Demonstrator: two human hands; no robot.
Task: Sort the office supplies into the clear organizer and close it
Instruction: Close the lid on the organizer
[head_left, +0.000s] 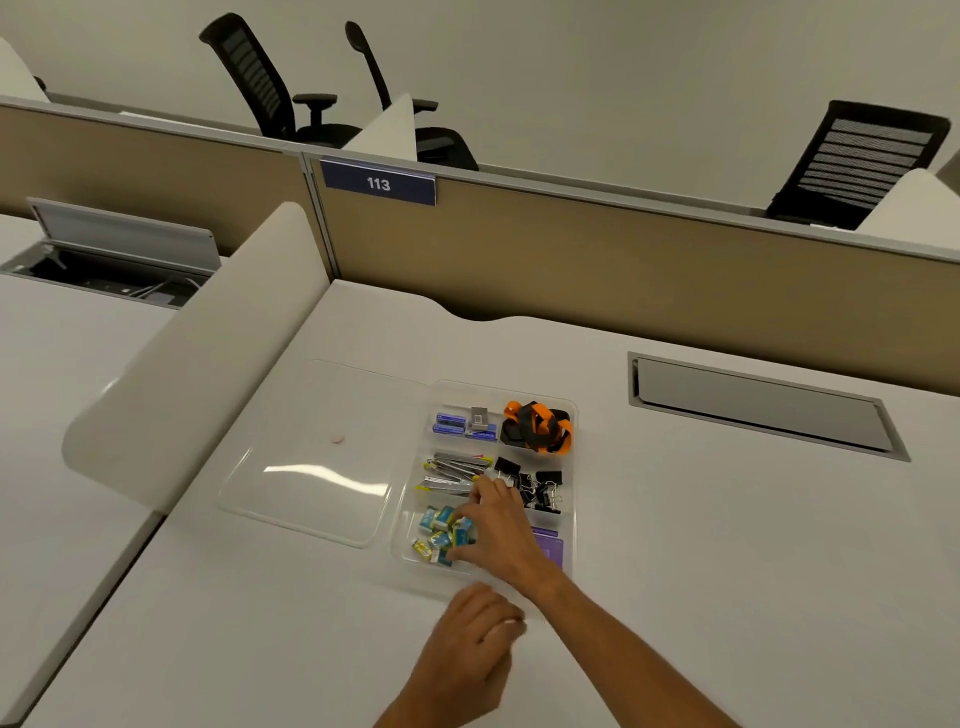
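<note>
Lowest in the frame, just right of centre, the left hand (470, 642) rests on the white desk (701, 571) at the near rim of the clear organizer (572, 501). Its fingers are curled under, and I cannot tell whether they hold anything. Just above it, the right hand (501, 527) reaches in from the lower right, fingers and thumb spread wide over the small blue-and-yellow boxes (435, 530) in the near left compartment, fingertips touching them.

The organizer sits in the middle of the frame, open. A purple pad (549, 545) lies in the near right compartment. The middle row holds silver staplers (452, 472) on the left and black binder clips (543, 488) on the right. The far row holds blue staple boxes (458, 423) on the left and an orange-and-black lanyard (540, 426) on the right. The lid (311, 478) lies flat to the left, touching the organizer.

Further up, a tan partition (623, 270) carries a blue plate (378, 183) reading 113, with black office chairs (857, 161) beyond.
</note>
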